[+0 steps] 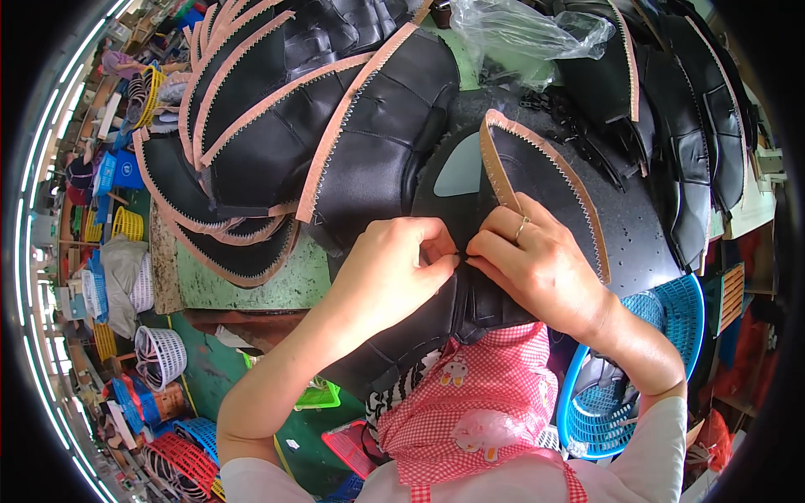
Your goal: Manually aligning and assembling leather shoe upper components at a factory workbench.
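Note:
A black leather shoe upper point(549, 180) with a tan zigzag-stitched edge lies in front of me on the work table. My left hand point(392, 267) pinches its lower black edge between thumb and fingers. My right hand point(537, 256), with a ring on one finger, grips the same piece right beside it, fingertips almost touching the left ones. The seam between the two hands is hidden by my fingers.
A fanned stack of similar black uppers point(277, 126) covers the green table point(277, 281) at left. More uppers hang at right point(696, 142). A clear plastic bag point(528, 33) lies at the back. A blue basket point(662, 335) stands at lower right; coloured baskets point(159, 352) sit on the floor at left.

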Demonstrator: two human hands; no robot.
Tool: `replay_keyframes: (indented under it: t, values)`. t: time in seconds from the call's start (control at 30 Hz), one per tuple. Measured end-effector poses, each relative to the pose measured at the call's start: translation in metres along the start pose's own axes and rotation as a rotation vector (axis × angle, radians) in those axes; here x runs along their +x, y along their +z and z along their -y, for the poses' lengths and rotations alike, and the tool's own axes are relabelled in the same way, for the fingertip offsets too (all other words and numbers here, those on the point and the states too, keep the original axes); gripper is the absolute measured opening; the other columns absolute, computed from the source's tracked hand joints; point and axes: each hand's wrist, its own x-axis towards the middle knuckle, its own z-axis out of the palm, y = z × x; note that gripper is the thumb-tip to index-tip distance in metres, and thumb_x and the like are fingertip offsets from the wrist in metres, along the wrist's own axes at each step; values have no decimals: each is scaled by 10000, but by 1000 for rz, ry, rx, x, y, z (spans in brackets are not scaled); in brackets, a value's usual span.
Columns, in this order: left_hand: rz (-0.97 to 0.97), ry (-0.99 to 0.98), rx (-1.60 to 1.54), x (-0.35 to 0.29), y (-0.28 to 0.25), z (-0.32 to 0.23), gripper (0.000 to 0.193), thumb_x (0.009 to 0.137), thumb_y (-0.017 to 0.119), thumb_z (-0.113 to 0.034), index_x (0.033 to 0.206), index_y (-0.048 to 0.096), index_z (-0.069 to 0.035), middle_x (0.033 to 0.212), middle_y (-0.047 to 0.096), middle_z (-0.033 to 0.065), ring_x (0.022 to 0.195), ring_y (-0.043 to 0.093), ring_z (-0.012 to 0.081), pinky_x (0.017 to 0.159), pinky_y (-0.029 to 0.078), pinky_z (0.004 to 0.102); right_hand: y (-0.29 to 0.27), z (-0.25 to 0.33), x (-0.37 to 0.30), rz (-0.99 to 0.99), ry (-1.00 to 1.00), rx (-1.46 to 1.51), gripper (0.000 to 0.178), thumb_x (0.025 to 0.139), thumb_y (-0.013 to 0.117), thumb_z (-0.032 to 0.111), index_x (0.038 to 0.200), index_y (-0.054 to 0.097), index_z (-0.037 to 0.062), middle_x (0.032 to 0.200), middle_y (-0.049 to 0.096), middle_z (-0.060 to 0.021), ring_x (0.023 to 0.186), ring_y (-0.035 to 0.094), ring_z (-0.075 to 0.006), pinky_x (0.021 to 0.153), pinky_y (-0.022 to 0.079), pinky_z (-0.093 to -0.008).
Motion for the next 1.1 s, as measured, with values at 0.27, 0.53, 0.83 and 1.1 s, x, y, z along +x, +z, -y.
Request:
replay_keyframes:
  t: [0.27, 0.53, 0.83, 1.1]
  values:
    - [-29, 23, 33, -1, 3, -3, 118, 899, 710, -60, 884, 660, 45, 763, 709, 83, 654, 706, 135, 611, 550, 268, -14, 0, 18, 139, -41, -78, 126, 757, 672, 101, 874, 643, 65, 887, 592, -65, 899, 607, -233, 835, 525, -348]
    - [-43, 33, 25, -2, 4, 0, 118, 896, 717, -57, 884, 656, 43, 756, 702, 76, 651, 710, 144, 606, 551, 269, -17, -1, 25, 193, -46, -76, 202, 747, 779, 123, 874, 642, 46, 881, 595, -80, 900, 605, -285, 815, 527, -398]
    - [-36, 34, 19, -2, 5, 0, 111, 922, 706, -52, 915, 658, 48, 777, 700, 75, 668, 724, 143, 603, 574, 263, -21, -18, 42, 316, -21, 78, 154, 814, 738, 201, 810, 697, 52, 842, 668, -102, 912, 679, -293, 808, 541, -401]
    - [15, -19, -156, -2, 1, 2, 112, 923, 678, -67, 944, 682, 42, 818, 736, 136, 683, 749, 208, 639, 573, 315, -25, -20, 68, 526, -7, 80, 221, 829, 739, 260, 796, 722, 42, 794, 703, -137, 837, 713, -316, 773, 552, -411]
